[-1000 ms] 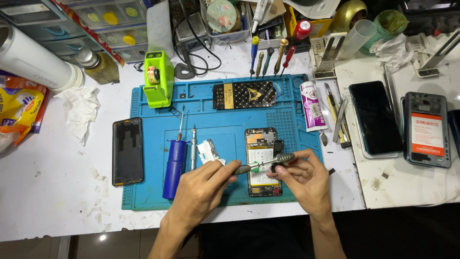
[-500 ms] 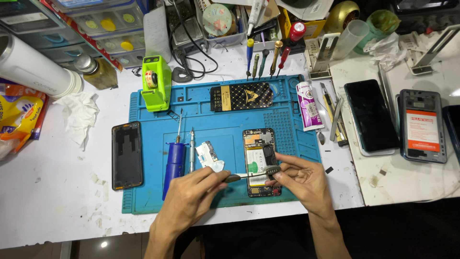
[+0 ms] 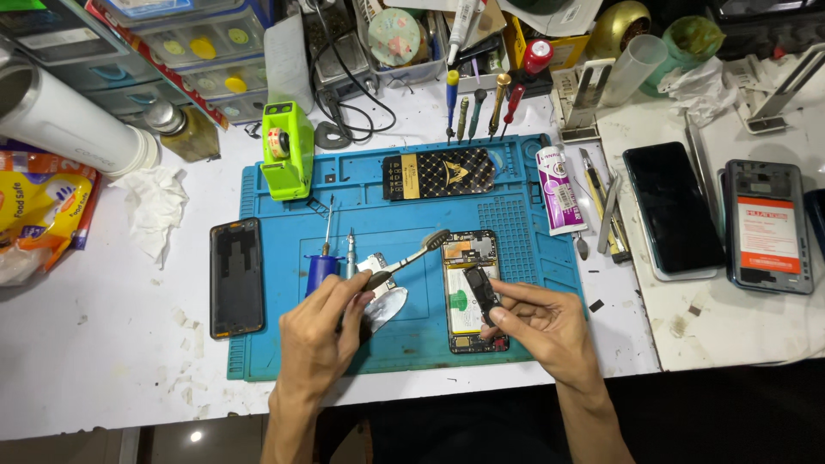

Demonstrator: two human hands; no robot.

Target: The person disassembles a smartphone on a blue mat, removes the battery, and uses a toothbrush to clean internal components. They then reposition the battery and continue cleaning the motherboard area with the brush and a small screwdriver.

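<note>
Single head-worn view, looking steeply down, close over blue work mat (image 3: 516,198), white bench (image 3: 103,361)

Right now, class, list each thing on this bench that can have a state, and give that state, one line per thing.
Opened phone: back off, insides showing, flat on the blue mat.
Black part: pinched in right hand fingers, over the phone.
Brush: held by left hand, bristles raised off the phone.
Back cover: off, lying left of the mat.
Dark phone: screen dark.

I see a blue mat (image 3: 387,344) on a white desk (image 3: 103,361), lime-green tape dispenser (image 3: 286,150), black-and-gold patterned box (image 3: 438,176), yellow snack bag (image 3: 34,210).
</note>
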